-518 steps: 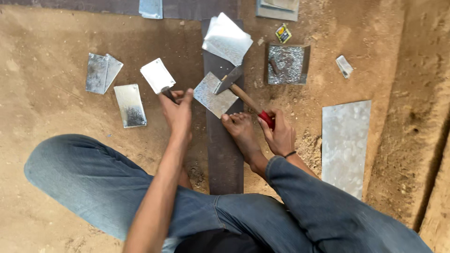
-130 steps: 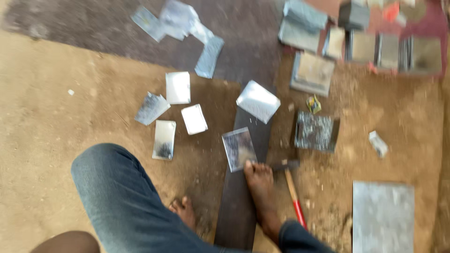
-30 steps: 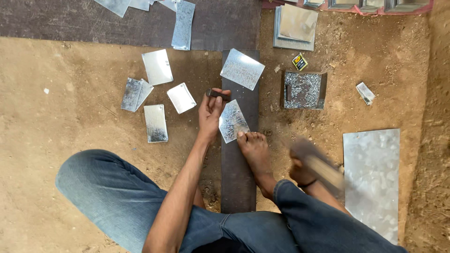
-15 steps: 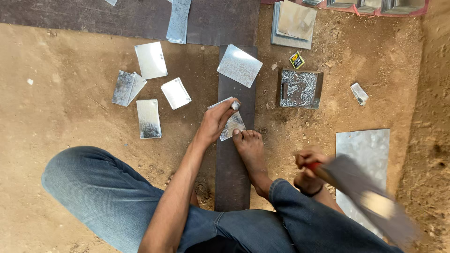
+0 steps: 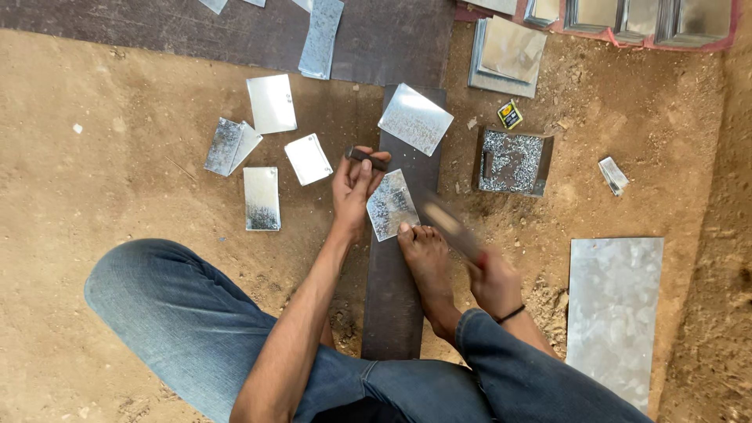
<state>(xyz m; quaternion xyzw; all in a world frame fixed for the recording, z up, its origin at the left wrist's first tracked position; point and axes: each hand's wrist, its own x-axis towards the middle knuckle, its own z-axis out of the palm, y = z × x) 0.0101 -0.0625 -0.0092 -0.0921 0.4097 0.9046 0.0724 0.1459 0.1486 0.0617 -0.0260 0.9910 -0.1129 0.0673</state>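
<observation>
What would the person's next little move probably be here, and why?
Probably bringing the hammer down onto the punch. The left hand holds it at the small metal sheet, toes pin the sheet's corner, and the right hand has the blurred hammer mid-swing.

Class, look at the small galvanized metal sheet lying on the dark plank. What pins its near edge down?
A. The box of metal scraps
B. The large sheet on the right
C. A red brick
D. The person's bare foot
D: the toes of the bare foot rest on the near edge of the small galvanized metal sheet on the dark plank.
</observation>
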